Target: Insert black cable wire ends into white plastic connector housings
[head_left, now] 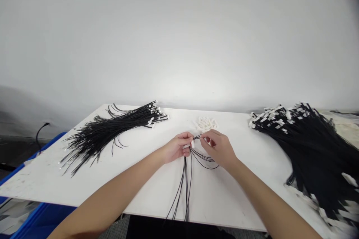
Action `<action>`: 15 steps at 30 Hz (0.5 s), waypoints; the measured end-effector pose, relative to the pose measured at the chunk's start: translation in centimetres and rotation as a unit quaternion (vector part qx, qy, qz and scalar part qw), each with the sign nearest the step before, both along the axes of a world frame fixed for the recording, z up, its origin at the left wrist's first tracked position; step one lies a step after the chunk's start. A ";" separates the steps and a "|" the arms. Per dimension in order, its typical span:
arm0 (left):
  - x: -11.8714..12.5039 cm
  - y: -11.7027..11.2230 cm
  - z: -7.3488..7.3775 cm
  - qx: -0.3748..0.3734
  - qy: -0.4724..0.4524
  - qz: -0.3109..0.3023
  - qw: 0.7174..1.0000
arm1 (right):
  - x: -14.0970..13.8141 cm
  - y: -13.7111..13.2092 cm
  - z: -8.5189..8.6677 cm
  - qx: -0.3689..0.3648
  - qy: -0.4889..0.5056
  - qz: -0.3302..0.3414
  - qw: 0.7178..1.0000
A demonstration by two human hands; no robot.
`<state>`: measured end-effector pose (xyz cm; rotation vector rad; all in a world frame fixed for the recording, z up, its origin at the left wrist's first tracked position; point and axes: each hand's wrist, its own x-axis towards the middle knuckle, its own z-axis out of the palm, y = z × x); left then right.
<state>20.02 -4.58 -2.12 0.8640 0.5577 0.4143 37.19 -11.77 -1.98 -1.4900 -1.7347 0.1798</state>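
Note:
Near the middle of the table, my left hand (179, 147) pinches a small white connector (192, 143) between thumb and fingers. Several thin black wires (185, 186) run from it, some hanging down over the table's front edge and some looping to the right. Just right of the connector, my right hand (218, 148) is closed, its thumb and fingertips pinching thin black wire ends close to the connector. Whether those ends sit inside the connector is too small to tell. Behind my hands lies a small pile of loose white connectors (206, 123).
A bundle of black wires (112, 130) with white connectors lies on the white table (146, 190) at the left. On the right is a larger heap of black wires (308, 149) with white ends. A blue bin (42, 218) stands below the table's left edge. A wall rises behind.

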 end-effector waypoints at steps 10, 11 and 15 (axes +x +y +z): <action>-0.1 0.1 0.2 -0.018 0.008 0.020 1.000 | -1.3 -1.3 0.0 0.145 -0.277 0.164 0.936; -0.1 0.1 0.2 -0.018 0.010 0.022 1.000 | -1.5 -1.4 0.0 0.136 -0.286 0.185 0.930; -0.1 0.1 0.0 -0.012 0.005 0.016 1.000 | -1.4 -1.3 0.2 0.088 -0.287 0.222 0.928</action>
